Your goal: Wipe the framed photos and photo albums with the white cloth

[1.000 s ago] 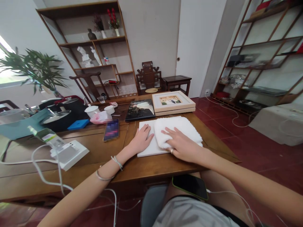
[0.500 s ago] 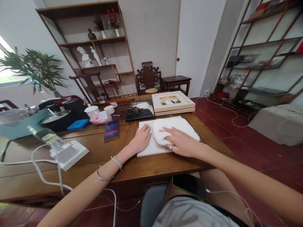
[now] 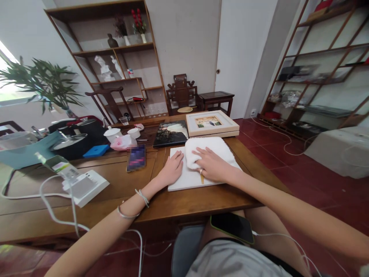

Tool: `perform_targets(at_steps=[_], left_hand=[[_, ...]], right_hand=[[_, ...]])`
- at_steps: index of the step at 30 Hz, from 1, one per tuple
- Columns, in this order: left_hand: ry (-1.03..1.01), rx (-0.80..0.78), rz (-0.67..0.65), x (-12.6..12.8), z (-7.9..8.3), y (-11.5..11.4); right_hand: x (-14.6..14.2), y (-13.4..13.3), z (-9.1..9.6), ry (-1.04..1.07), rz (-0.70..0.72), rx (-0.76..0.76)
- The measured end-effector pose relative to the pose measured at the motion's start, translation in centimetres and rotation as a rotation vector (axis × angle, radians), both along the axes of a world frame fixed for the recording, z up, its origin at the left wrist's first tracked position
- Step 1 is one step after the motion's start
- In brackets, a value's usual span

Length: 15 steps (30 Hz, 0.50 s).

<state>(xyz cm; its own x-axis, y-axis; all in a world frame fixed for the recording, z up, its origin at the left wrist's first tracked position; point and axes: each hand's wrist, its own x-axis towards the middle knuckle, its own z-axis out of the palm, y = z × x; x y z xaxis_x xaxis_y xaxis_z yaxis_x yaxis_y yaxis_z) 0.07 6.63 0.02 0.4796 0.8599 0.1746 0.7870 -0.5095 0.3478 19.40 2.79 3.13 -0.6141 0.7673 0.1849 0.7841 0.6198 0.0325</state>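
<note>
A white flat board or frame (image 3: 184,180) lies near the front edge of the wooden table (image 3: 121,181). My left hand (image 3: 172,169) rests flat on its left part, fingers stretched out. A white towel (image 3: 213,148) lies bunched on the board. My right hand (image 3: 209,166), with a ring on one finger, presses down on the towel with fingers spread. A small yellow-brown mark shows on the board just below my right hand.
Behind the board are a dark photo print (image 3: 170,133) and stacked light picture frames (image 3: 211,124). A phone (image 3: 136,157), a pink bag, cups, pots (image 3: 70,144) and a white box with cables (image 3: 83,187) sit to the left. Another phone (image 3: 233,227) lies on my lap.
My right hand has slid the towel leftward and away from me over the board, bunching it smaller. My left hand has stayed flat on the board.
</note>
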Motion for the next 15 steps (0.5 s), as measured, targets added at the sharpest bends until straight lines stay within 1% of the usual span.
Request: perform_targets(at_steps=[5,8,11,13,15], left_hand=[[0.024,0.001,-0.013,-0.1,-0.2,0.0],[0.033,0.0,-0.015,-0.1,-0.3,0.0],[0.037,0.005,-0.023,-0.1,-0.3,0.1],[0.032,0.01,-0.027,-0.1,-0.4,0.1],[0.022,0.015,-0.029,-0.2,-0.4,0.1]], right_hand=[[-0.3,-5.5,0.3,0.016,0.093,-0.013],[-0.3,-7.7,0.6,0.043,0.097,-0.062],[-0.2,-8.0,0.9,0.062,0.079,-0.106],[-0.1,-7.1,1.1,0.069,0.062,-0.112],[0.0,-5.5,1.1,0.072,0.038,-0.092]])
